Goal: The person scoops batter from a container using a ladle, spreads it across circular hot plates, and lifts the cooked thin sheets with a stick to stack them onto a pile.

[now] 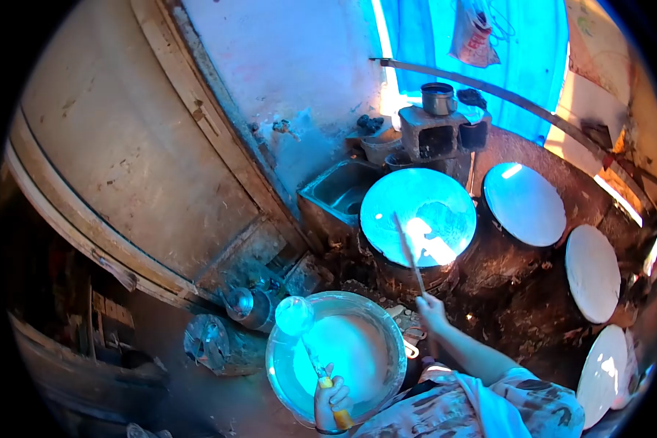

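The left hand (333, 398) grasps one ladle (294, 315) by its yellow handle, bowl at 10 o'clock of one basin (399, 365) with pale contents (352, 354). The right hand (432, 314) grasps one long stick (409, 252), tip over one round plate (423, 198) at 1 o'clock from the basin. At least three further plates (525, 203) stand between 3 and 5 o'clock from that plate.

Can see a printed plastic bag (475, 40) hanging before a bright blue sheet (416, 36), a metal pot (439, 105) standing on a hollow block (415, 133), and a rectangular basin (323, 184) near a stained whitish wall (285, 58).
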Available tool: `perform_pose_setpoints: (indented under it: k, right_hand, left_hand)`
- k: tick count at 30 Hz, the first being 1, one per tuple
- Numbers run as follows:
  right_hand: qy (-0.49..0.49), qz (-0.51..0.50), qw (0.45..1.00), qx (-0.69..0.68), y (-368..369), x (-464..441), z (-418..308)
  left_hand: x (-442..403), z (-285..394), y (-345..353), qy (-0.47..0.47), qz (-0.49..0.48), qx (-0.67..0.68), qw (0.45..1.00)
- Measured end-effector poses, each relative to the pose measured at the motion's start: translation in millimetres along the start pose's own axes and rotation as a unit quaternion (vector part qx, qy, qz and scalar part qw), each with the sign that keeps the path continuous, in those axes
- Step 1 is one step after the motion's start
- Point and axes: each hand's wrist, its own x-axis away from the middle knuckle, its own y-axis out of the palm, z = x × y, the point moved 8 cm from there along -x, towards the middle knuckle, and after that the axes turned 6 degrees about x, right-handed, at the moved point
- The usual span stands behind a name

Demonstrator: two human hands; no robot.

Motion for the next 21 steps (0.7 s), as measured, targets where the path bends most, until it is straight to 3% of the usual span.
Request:
perform_pose_setpoints:
  k: [2,5,7,8,9,11,12,13,14,16,18,19,21]
  right_hand:
    - [0.106,-0.023,0.992,-0.068,-29,27,-35]
    - [0.076,0.077,0.985,-0.132,-31,15,-46]
    - [-0.152,0.098,0.984,0.008,-2,-4,-35]
    - [-0.2,0.085,0.974,0.06,21,6,-49]
    - [-0.201,0.09,0.974,0.057,15,10,-49]
    - [-0.074,0.024,0.994,0.076,10,13,-14]
    - [-0.169,0.061,0.977,0.117,-17,4,-1]
    - [0.019,0.008,0.999,0.047,-40,27,-22]
    - [0.091,-0.007,0.995,0.042,-62,43,-42]
    - [0.086,-0.021,0.996,0.012,-94,28,-43]
    - [0.114,0.054,0.991,-0.041,-96,22,-60]
    - [0.094,0.085,0.991,-0.039,-89,17,-58]
    - [-0.031,0.031,0.998,0.054,-62,29,-63]
  left_hand:
    - [2,7,1,-0.011,-0.02,-0.006,1.0]
    - [-2,1,9,-0.043,-0.047,0.042,0.997]
    - [-13,-4,14,-0.045,-0.039,0.053,0.997]
    - [-17,-5,15,-0.043,-0.022,0.059,0.997]
    - [-22,-8,20,-0.047,-0.024,0.056,0.997]
    - [-27,-15,28,-0.071,-0.019,0.063,0.995]
    - [-28,-16,30,-0.087,-0.013,0.061,0.994]
    - [-30,-13,24,-0.092,-0.013,0.051,0.994]
    - [-33,-10,23,-0.105,-0.015,0.042,0.993]
    - [-37,-12,19,-0.118,-0.043,0.051,0.991]
    - [-41,-16,17,-0.129,-0.039,0.047,0.99]
    - [-44,-19,18,-0.134,-0.033,0.043,0.99]
    - [-50,-23,20,-0.139,-0.023,0.032,0.99]
